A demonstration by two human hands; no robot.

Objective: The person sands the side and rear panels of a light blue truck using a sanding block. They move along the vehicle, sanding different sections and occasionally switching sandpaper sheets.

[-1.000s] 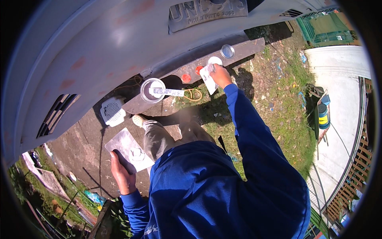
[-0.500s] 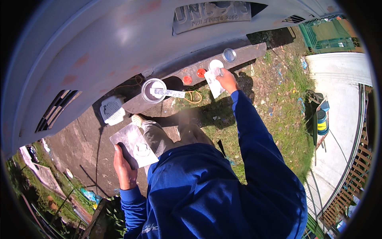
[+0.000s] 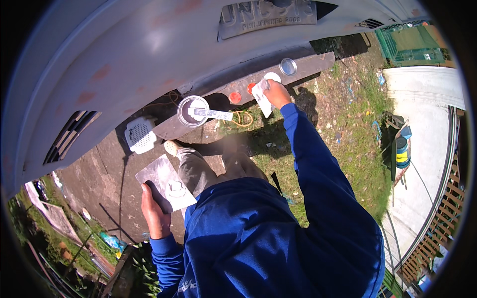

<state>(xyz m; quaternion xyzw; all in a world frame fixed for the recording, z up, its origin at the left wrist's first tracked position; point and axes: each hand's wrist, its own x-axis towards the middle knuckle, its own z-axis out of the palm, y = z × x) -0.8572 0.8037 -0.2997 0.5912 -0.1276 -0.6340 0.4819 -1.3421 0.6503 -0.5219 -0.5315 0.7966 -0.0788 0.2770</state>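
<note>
My left hand (image 3: pixel 155 216) is closed on the edge of a flat whitish board (image 3: pixel 158 179), held in front of my waist. A round dollop of white paste (image 3: pixel 175 188) sits on the board. Out ahead, my right hand (image 3: pixel 278 94) grips a thin, flat spreader (image 3: pixel 262 103) smeared with white. It hovers over the bumper (image 3: pixel 310 63), partly covering a white round thing (image 3: pixel 272 77). Beside the spreader lie two red discs (image 3: pixel 235 97). Further left on the bumper stands an open can (image 3: pixel 181 118), with a white-smeared flat stick (image 3: pixel 216 114) across its rim.
A grey vehicle body (image 3: pixel 129 59) with reddish patches and a licence plate (image 3: pixel 268 20) curves across the top. A round metal lid (image 3: pixel 288 66) rests at the bumper's right. A perforated white plastic stool (image 3: pixel 140 135) stands left, near my foot. Grass (image 3: pixel 343 164) lies to the right.
My right hand has shifted slightly left and away from me with the spreader, covering more of the white round thing. My left hand and the board have barely moved.
</note>
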